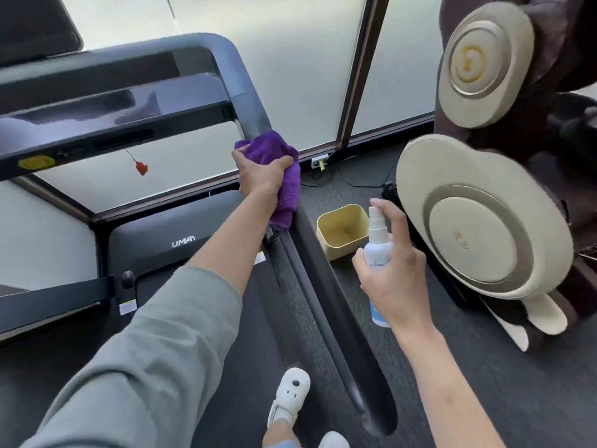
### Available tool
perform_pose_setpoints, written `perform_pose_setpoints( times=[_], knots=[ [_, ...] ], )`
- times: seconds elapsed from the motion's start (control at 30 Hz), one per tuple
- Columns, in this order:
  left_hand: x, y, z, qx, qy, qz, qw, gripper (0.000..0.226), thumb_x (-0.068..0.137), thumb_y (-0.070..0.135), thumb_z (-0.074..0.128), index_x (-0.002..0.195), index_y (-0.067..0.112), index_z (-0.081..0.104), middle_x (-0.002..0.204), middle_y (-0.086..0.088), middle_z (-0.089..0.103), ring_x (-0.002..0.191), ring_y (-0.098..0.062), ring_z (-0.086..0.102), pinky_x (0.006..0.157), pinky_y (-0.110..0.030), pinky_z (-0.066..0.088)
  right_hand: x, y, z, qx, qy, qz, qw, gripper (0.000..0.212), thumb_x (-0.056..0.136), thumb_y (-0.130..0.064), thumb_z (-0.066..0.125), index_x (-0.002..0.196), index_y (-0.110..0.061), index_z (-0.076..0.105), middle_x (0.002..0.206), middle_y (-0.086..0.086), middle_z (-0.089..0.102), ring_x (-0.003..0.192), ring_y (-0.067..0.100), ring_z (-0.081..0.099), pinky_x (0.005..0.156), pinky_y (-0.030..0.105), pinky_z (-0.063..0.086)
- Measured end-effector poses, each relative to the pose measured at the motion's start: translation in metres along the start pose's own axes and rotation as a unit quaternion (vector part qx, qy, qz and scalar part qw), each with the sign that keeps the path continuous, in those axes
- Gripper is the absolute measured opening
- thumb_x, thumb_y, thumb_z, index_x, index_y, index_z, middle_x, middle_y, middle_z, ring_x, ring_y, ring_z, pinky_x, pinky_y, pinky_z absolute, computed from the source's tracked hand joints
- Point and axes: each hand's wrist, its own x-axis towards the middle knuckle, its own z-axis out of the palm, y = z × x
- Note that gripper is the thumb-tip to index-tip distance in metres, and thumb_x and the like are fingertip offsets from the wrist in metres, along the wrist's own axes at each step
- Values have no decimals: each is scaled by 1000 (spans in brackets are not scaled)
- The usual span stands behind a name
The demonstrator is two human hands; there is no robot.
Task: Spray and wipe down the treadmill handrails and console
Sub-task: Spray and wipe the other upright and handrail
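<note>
Gripping purple cloth [271, 150] round handrail [250, 105] – left hand [260, 176]; right hand [395, 279] (well apart) clasps spray bottle [377, 244].

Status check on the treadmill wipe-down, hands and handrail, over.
Left hand grips purple cloth on right handrail. Right hand holds spray bottle, finger on nozzle. Nothing blocking the rail.

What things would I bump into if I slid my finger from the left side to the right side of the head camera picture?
Yellow button → red safety clip → left hand gripping the purple cloth → yellow bin → spray bottle in the right hand → beige massage chair.
</note>
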Motion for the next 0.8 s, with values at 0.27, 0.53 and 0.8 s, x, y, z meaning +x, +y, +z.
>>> perform_pose_setpoints(
  times=[0.27,0.53,0.8],
  knots=[
    [-43,-43,-10,-224,-97,-46,969,88,53,30,86,125,19,37,120,-14,59,97,-32,65,81,-44,58,-25,0,-1,5,2,1,1000,70,80,1,62,131,-42,40,67,-5,54,53,25,55,57,45,53],
    [-130,-81,-18,-258,-103,-64,958,68,80,7,76,134,12,34,109,-5,55,79,-13,61,54,-19,51,-55,11,-25,-4,-20,2,1000,71,80,0,62,131,-43,39,70,-7,57,54,31,60,59,47,56],
    [-214,-129,-26,-315,-128,-100,935,70,74,13,81,129,11,37,106,-12,60,74,-22,64,58,-32,57,-89,25,-56,-15,6,-2,1000,69,80,2,61,131,-39,40,60,-1,54,48,31,58,55,47,54]
  ],
)
